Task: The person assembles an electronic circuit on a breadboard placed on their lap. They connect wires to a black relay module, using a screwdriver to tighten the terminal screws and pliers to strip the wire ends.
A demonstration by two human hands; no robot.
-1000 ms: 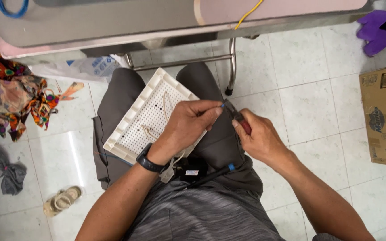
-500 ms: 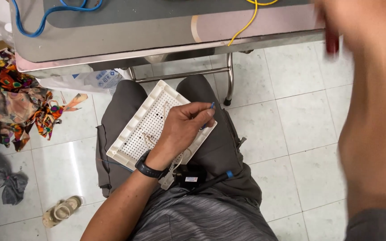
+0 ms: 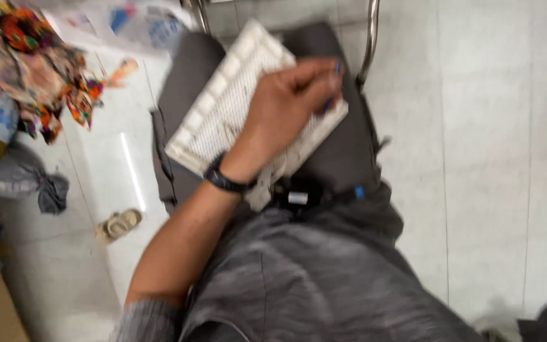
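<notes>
A: L hand (image 3: 286, 107) status?

B: Resting on the white perforated board (image 3: 223, 107), fingers curled narrow, pinching what looks like a small blue-tipped part (image 3: 335, 69) at the board's far edge. Frame's blurry, can't confirm what the part is.

A: R hand?

B: Not in frame.

A: Board location?

B: On the person's lap, lying diagonal across dark trousers (image 3: 349, 152). Black wristband (image 3: 226, 182) on the L wrist, just off the board's near edge.

A: Tips for the seating step?

B: IMO: keep the palm heel down on the board so it doesn't slide off the thigh. Pinch the part close to its tip, go in square to the hole grid, no sideways force. Board's only backed by a leg, so light pressure. Head cam is moving a lot, steadier view would help alignment.

A: Surroundings?

B: Chair's metal tube leg (image 3: 370, 38) just past the board. Tiled floor (image 3: 489, 158) around. Colourful cloth heap (image 3: 39, 69) well off to the L, sandal (image 3: 118, 223) on the floor near the L elbow.
</notes>
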